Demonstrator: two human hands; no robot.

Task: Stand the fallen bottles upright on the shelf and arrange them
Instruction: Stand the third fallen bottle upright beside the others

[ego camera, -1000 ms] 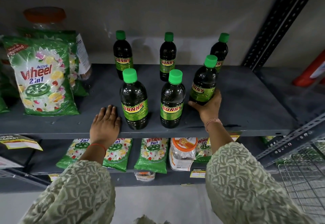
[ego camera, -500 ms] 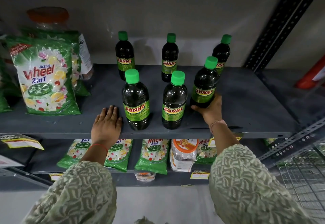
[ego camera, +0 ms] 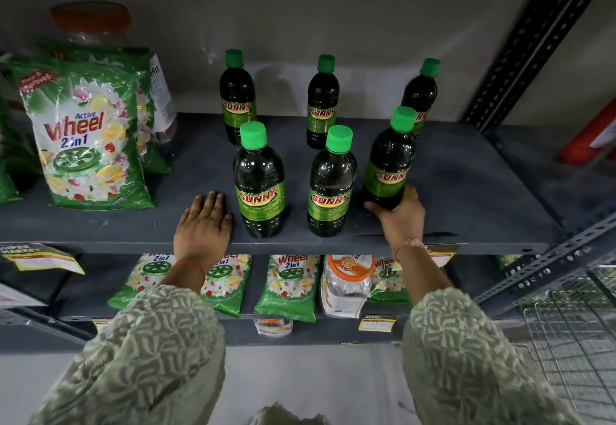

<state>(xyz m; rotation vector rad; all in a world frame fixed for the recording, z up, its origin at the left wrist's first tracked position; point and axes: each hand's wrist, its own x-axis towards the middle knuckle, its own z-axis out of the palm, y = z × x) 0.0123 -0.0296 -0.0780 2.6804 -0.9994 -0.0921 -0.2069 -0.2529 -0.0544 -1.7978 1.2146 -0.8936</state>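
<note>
Several dark Sunny bottles with green caps stand upright in two rows on the grey shelf [ego camera: 466, 191]. The back row holds a left bottle [ego camera: 236, 97], a middle bottle [ego camera: 322, 104] and a right bottle [ego camera: 420, 94]. In front stand a left bottle [ego camera: 260, 181] and a middle bottle [ego camera: 330, 187]. My right hand [ego camera: 398, 216] grips the base of the front right bottle [ego camera: 388, 161], which leans slightly. My left hand [ego camera: 204, 226] lies flat on the shelf's front edge, just left of the front left bottle, holding nothing.
Green Wheel detergent bags [ego camera: 85, 134] and an orange-lidded jar [ego camera: 90, 24] stand at the shelf's left. More bags [ego camera: 288, 286] and a jar [ego camera: 346, 283] fill the lower shelf. A perforated steel upright [ego camera: 526, 44] is at right, a wire basket [ego camera: 573, 341] below it.
The right hand has nudged the front right bottle slightly, keeping its grip at the base. The left hand has stayed flat on the shelf edge.
</note>
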